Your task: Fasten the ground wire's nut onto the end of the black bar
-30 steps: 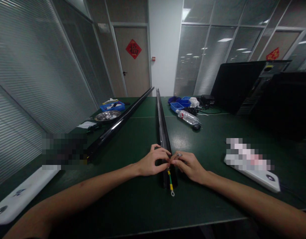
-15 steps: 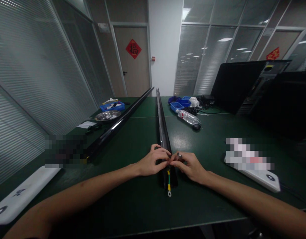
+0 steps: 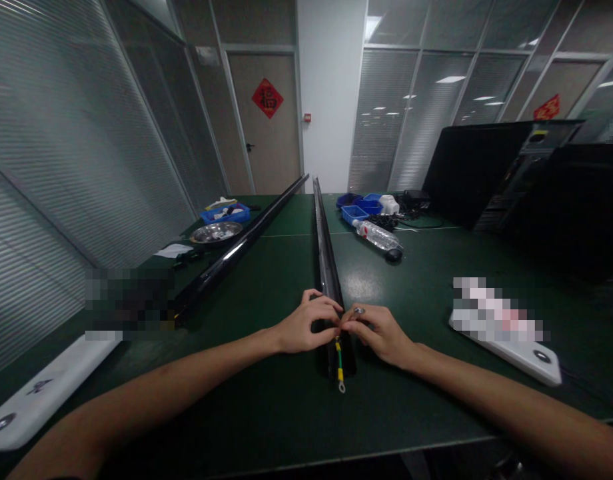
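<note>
A long black channel-shaped rail runs away from me down the middle of the green table. Over its near end, my left hand and my right hand meet with thumbs and forefingers pinched together. What the fingertips hold is too small and covered to make out. Just below them a short green-and-yellow ground wire hangs towards me, its bare ring terminal at the near tip. The wire's upper end is hidden at the fingers. A metal ring shows on my right hand.
A second black rail lies slanting on the left. Beyond it are a metal bowl and a blue tray. To the right lie a plastic bottle, blue bins and a white device. Another white device sits at left.
The ring terminal end of the wire has swung slightly to the right and up. Both hands stay pinched at almost the same spot over the rail.
</note>
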Available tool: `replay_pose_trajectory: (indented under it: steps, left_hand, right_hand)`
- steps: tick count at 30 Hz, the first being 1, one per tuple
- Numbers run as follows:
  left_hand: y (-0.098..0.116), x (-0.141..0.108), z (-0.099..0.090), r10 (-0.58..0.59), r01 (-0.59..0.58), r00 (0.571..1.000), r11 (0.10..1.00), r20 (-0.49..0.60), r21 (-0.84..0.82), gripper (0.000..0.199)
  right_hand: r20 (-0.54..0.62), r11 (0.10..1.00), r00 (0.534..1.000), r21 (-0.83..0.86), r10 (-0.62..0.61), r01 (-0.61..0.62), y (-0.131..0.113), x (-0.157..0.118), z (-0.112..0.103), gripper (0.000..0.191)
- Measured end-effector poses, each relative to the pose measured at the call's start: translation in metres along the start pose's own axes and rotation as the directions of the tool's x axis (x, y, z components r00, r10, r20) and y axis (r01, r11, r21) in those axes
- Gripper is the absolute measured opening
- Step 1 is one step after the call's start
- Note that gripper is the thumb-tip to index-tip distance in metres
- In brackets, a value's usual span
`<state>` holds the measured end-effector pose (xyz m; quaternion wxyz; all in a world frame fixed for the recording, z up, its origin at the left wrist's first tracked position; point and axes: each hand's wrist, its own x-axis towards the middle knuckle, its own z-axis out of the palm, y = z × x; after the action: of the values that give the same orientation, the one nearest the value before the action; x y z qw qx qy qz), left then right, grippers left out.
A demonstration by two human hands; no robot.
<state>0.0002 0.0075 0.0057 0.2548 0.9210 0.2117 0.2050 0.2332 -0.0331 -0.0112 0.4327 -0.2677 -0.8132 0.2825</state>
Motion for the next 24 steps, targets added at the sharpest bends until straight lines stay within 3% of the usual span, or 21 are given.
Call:
replay_pose_trajectory:
  steps: [9, 24]
  left_hand:
    - [0.005, 0.001, -0.002, -0.010, 0.010, 1.000, 0.999, -0.001, -0.038, 0.015]
    - [0.002, 0.001, -0.001, -0.008, 0.008, 1.000, 1.000, 0.016, -0.021, 0.016]
  right_hand:
    - [-0.055, 1.000, 0.998, 0.004, 0.021, -0.021, -0.008, 0.001, -0.001, 0.030]
    - [-0.020, 0.999, 0.999, -0.013, 0.038, -0.038, 0.002, -0.001, 0.001, 0.027]
